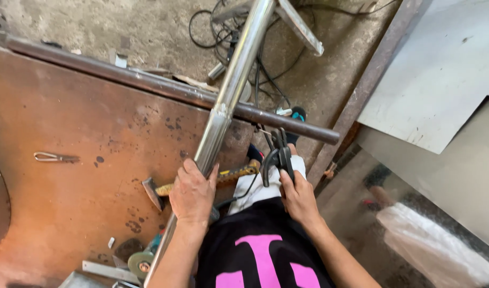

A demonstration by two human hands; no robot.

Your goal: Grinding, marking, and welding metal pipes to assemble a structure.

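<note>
both hands closed — left hand grips steel pipe (shiny), right hand squeezes black electrode holder.

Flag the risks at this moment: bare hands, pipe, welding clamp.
1. The left hand grips the shiny pipe bare, just below its weld seam; it may be hot.
2. The right hand holds the welding clamp ungloved; sparks could burn it.
3. Cables on the floor could snag a foot.
</note>
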